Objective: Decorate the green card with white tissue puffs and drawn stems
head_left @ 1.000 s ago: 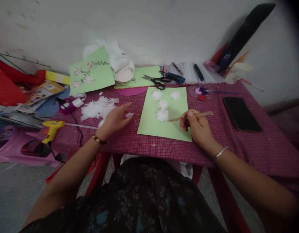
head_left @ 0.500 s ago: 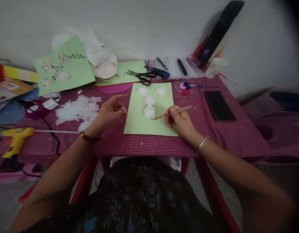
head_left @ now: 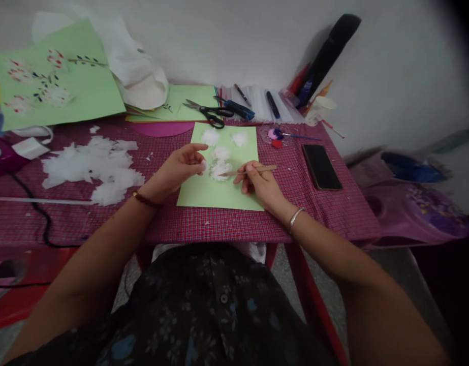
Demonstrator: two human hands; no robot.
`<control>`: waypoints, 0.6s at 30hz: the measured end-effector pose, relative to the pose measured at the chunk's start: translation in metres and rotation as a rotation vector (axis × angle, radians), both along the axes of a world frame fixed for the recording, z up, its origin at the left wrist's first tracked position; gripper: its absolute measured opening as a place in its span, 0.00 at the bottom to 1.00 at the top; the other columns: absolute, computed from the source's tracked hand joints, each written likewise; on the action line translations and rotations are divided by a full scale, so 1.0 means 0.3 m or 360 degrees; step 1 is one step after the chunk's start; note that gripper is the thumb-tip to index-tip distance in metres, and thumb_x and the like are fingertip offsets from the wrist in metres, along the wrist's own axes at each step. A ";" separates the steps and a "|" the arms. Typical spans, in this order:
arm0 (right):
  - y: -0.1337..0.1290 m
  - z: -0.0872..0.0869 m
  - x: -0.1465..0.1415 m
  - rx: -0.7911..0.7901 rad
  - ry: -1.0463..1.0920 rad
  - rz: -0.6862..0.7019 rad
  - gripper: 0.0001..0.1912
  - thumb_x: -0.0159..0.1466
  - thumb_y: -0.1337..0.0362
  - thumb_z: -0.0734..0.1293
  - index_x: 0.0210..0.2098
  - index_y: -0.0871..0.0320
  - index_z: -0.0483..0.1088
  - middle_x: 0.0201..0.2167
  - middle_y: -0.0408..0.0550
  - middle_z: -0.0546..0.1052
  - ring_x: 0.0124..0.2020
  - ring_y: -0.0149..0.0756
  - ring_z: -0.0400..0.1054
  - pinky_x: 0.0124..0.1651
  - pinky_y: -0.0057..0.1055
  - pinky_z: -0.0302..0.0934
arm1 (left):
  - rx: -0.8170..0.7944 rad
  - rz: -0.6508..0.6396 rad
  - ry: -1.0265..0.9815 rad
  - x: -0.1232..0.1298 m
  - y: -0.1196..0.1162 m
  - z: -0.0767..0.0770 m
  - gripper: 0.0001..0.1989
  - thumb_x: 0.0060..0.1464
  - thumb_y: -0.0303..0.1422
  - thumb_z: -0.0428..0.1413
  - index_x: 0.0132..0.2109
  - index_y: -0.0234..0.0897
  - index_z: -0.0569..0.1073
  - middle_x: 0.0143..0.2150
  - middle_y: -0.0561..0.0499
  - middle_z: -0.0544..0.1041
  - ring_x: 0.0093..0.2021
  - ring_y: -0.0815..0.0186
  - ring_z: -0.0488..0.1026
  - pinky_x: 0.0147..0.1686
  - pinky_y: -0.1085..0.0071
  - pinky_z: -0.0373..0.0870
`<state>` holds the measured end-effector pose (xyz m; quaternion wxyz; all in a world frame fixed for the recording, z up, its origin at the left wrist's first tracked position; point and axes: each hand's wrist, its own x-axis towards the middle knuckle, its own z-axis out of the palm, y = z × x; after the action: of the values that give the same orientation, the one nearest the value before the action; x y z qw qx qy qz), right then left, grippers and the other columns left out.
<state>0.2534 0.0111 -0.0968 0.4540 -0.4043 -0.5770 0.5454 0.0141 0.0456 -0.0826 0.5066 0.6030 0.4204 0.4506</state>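
Hands in the head view lie apart over a green sheet on the checked tablecloth, the left hand pinching a small white scrap near the sheet's left edge, the right hand closed on a slender wooden stick whose tip meets the lowest of four white tufts. Loose white pieces spread left of the left hand; scissors lie just beyond the sheet, and a dark phone rests to its right.
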 end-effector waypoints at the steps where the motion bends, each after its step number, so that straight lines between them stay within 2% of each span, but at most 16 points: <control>1: 0.001 0.000 0.000 -0.0001 -0.0009 -0.0011 0.20 0.66 0.43 0.61 0.37 0.55 0.65 0.29 0.42 0.77 0.18 0.24 0.63 0.19 0.26 0.56 | -0.0022 -0.0034 0.0032 -0.001 -0.007 0.005 0.23 0.44 0.21 0.61 0.50 0.37 0.73 0.29 0.56 0.73 0.27 0.73 0.70 0.29 0.74 0.68; 6: 0.001 0.001 -0.001 -0.0004 -0.0027 -0.0032 0.20 0.66 0.44 0.61 0.37 0.55 0.65 0.29 0.43 0.78 0.18 0.24 0.64 0.19 0.26 0.56 | -0.0112 -0.0349 0.0214 0.001 -0.034 0.027 0.22 0.47 0.25 0.61 0.52 0.38 0.73 0.30 0.55 0.75 0.28 0.71 0.72 0.30 0.73 0.69; 9: 0.004 0.002 -0.002 0.0001 -0.0005 -0.0023 0.20 0.66 0.43 0.62 0.37 0.55 0.65 0.28 0.43 0.77 0.18 0.25 0.64 0.18 0.26 0.56 | -0.0054 -0.0460 0.0323 0.015 -0.036 0.013 0.21 0.49 0.27 0.60 0.52 0.38 0.73 0.31 0.53 0.76 0.29 0.71 0.72 0.29 0.73 0.68; 14: 0.001 0.003 0.012 0.0048 0.0097 -0.0118 0.19 0.66 0.44 0.62 0.36 0.55 0.65 0.26 0.41 0.76 0.17 0.25 0.63 0.18 0.25 0.55 | 0.0231 -0.0238 0.0535 0.049 -0.015 -0.054 0.18 0.48 0.24 0.58 0.48 0.33 0.74 0.30 0.54 0.73 0.28 0.71 0.70 0.29 0.74 0.67; 16: -0.009 0.008 0.018 0.0118 0.0140 -0.0163 0.18 0.68 0.46 0.61 0.35 0.54 0.65 0.25 0.40 0.75 0.18 0.24 0.62 0.19 0.26 0.55 | 0.0284 -0.0201 0.0577 0.053 -0.007 -0.073 0.20 0.47 0.23 0.58 0.49 0.32 0.74 0.30 0.54 0.72 0.29 0.72 0.70 0.30 0.74 0.68; 18: -0.022 0.014 0.020 0.0187 0.0126 -0.0115 0.17 0.68 0.47 0.61 0.35 0.54 0.65 0.25 0.40 0.75 0.18 0.25 0.62 0.21 0.26 0.57 | 0.0312 -0.0181 0.0590 0.052 0.000 -0.083 0.21 0.47 0.22 0.58 0.50 0.32 0.74 0.31 0.54 0.72 0.29 0.72 0.69 0.30 0.75 0.68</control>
<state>0.2595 0.0045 -0.0928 0.5188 -0.3757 -0.5747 0.5093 0.0297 0.0455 -0.1076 0.3841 0.7447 0.4258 0.3415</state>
